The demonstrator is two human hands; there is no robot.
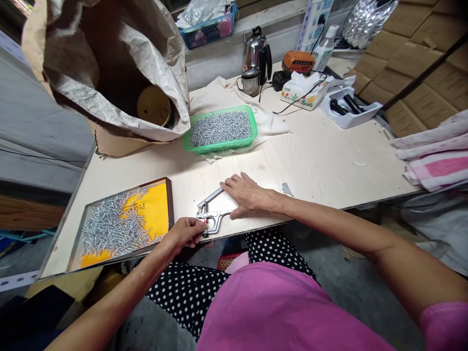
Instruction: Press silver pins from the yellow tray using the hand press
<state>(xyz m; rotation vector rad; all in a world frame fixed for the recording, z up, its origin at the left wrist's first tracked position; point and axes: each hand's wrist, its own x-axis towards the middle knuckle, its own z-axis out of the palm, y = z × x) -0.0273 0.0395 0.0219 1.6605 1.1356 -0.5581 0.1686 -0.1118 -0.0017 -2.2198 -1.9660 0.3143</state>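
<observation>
A small metal hand press (211, 210) lies on the pale wooden table (314, 161) near its front edge. My right hand (244, 193) rests on its long handle with the fingers stretched flat. My left hand (186, 232) is pinched at the jaw end of the press, holding something too small to make out. Just left of it a brown-framed tray with a yellow bottom (155, 212) holds a heap of small silver metal parts (113, 226).
A green basket (219, 146) full of the same silver parts sits behind on a white cloth. A big open sack (109, 73) stands at the back left. Kettle (256, 53), metal cup, tissue box (305, 92), white holder and folded towels (435, 151) fill the back and right.
</observation>
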